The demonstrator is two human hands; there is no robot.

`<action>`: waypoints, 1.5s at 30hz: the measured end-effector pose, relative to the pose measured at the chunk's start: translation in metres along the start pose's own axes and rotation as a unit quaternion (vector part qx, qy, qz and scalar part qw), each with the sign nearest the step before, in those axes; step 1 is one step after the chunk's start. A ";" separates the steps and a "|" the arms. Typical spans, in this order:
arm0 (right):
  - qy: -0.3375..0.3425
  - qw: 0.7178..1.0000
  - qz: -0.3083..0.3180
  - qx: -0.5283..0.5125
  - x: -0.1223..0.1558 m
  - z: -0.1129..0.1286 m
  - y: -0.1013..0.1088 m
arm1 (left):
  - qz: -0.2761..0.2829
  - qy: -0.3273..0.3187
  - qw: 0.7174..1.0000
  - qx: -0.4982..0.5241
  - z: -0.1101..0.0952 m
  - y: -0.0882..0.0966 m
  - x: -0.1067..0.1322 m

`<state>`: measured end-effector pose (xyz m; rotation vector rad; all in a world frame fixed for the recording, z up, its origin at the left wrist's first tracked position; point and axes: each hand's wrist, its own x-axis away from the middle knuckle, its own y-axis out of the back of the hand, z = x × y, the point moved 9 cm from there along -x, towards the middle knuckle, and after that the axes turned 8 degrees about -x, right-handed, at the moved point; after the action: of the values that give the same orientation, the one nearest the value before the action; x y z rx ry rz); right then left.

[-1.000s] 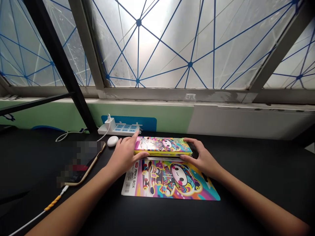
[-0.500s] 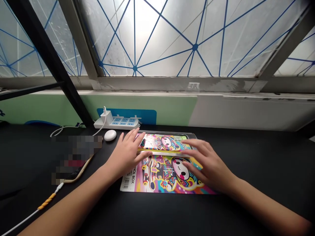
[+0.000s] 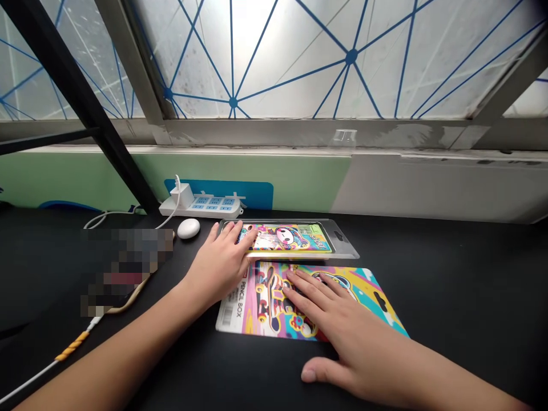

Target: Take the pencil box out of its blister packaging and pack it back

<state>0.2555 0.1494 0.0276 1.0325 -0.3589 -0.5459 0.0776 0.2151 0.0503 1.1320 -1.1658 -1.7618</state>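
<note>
A pencil box with a bright cartoon print sits in a clear plastic tray at the back. My left hand rests on its left end, fingers stretched over the top and thumb mostly hidden by the front edge. In front lies a colourful printed backing card marked "PENCIL BOX", with a hang hole at its right end. Fingers long and thumb spread wide, my right hand is laid over the card's middle and covers much of the cartoon figure. The card and the tray are apart.
A white power strip with a plugged-in charger stands against the wall. Left of my left hand are a small white rounded object and a blurred-out item with a cable. A black metal post slants down at the left.
My right hand has left the box and come down flat on the card. The tray and the card have separated, uncovering the card's right end. My left hand stays on the box.
</note>
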 end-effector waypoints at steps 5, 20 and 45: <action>-0.015 0.994 -0.111 0.009 0.004 -0.006 0.024 | 0.003 -0.004 1.000 0.029 0.004 -0.004 0.002; -0.073 0.963 -0.249 0.076 0.012 -0.016 0.043 | 0.065 -0.009 0.996 0.053 0.012 -0.012 0.004; -0.274 0.942 -0.143 -0.133 0.033 -0.136 0.080 | 0.022 -0.010 0.977 0.212 -0.007 0.027 0.014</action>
<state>0.3740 0.2577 0.0344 0.6587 -0.6099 -1.1213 0.0817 0.1923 0.0705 1.3207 -1.6176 -1.5315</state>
